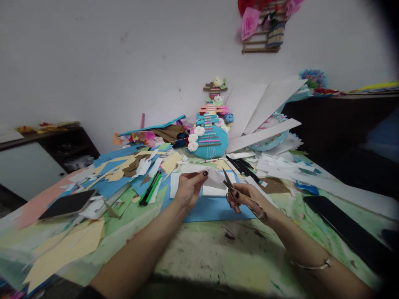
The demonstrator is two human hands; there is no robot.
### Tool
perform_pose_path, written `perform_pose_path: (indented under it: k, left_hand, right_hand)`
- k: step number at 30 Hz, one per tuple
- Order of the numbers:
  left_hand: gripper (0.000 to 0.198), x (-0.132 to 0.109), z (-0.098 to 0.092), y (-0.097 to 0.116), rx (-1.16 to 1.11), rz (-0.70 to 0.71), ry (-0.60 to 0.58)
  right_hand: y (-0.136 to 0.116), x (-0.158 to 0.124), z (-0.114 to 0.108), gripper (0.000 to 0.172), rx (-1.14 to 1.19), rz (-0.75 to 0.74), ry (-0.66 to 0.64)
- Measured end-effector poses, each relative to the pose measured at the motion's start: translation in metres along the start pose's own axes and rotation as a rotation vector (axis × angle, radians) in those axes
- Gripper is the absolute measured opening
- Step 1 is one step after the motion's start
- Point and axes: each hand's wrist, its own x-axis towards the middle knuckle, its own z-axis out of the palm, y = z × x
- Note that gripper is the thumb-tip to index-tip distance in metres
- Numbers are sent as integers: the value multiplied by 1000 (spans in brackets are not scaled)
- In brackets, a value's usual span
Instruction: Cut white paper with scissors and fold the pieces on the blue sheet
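Observation:
Thumb and fingers of my left hand [189, 189] pinch a thin white sheet of paper [215, 176], held up over the table. My right hand [246, 197] grips a pair of scissors [230, 185] by the handles. The blades point up and away, slightly apart, close to the sheet's right edge; whether they touch it I cannot tell. Beneath both hands lie a white sheet [215, 190] and a blue sheet [202, 209].
A green utility knife [150, 188] and paper scraps lie left, beside a dark phone [67, 204]. Black pens [245, 168] and white strips [336, 187] are right, with a long black object [346, 232]. A blue lute-shaped craft piece [212, 141] leans against the wall.

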Motion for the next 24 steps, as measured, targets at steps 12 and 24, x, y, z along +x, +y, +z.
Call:
perform_pose_path:
  k: [12,24]
  left_hand:
    - [22,3,-3,2,99,42,-80]
    - [25,4,-3,0,179,142,-15]
  right_hand:
    - [-2,-3,-4,51,-4,15,-79]
    - [-5,-5,0,50,3,21,-90]
